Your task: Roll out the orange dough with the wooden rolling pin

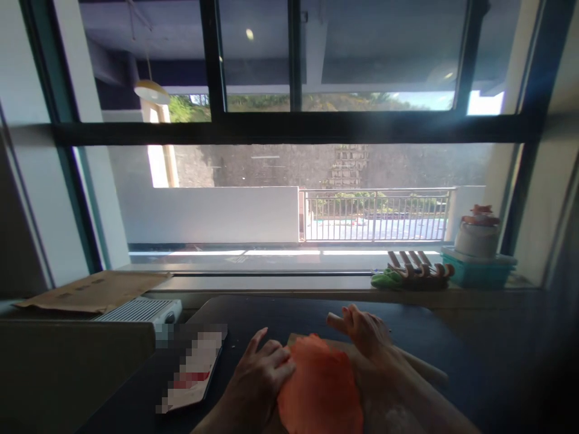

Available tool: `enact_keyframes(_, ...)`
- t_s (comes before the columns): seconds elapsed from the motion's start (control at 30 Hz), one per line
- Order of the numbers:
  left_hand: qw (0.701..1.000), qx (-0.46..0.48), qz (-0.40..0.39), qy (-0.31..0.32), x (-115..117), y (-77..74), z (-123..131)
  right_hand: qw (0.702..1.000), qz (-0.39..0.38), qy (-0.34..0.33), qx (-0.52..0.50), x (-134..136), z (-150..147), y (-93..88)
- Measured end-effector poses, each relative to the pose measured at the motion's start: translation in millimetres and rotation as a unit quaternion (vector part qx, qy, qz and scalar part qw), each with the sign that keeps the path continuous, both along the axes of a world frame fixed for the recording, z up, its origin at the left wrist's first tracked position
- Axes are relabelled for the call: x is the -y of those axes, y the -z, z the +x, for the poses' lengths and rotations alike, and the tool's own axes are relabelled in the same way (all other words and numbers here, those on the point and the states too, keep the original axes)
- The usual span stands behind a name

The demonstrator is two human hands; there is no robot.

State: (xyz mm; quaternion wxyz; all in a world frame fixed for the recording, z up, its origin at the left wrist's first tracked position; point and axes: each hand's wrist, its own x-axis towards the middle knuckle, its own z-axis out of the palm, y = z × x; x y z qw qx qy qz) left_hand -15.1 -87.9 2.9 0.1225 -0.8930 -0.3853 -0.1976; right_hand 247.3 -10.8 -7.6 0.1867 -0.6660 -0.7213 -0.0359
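A flat, rounded orange sheet (319,386), like rolled-out clay or dough, lies in front of me on a brown board (293,339), whose edge shows behind it. At the sheet's left edge is my left hand (266,367), its fingers bent onto the rim and one outer finger raised; the thumb is hidden. My right hand (368,334) is closed over a wooden rolling pin (423,364), which lies slantwise to the right of the sheet. One end of the pin sticks out past the fingers.
A pixelated flat slab (199,367) lies on the dark table (253,307) at left. Cardboard (99,289) rests over a white vented appliance (145,310). On the window sill stand a slatted wooden rack (420,271), a green cloth (386,278), a teal box (479,268) and a white jar (477,238).
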Motion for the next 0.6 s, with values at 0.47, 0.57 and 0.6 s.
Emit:
enact_keyframes(0.47,0.972,-0.111,0.205,0.013,20.5,49.4,16.1,0.998,-0.011,-0.052,0.039,3.5,24.0,36.3)
enact_keyframes(0.57,0.977,-0.113,0.182,0.015,21.8,36.2,10.1,0.998,-0.021,-0.047,0.034,-3.0,27.6,36.7)
enact_keyframes(0.6,0.979,-0.106,0.176,0.009,22.8,32.3,10.1,0.998,-0.031,-0.041,0.030,-5.9,28.4,35.5)
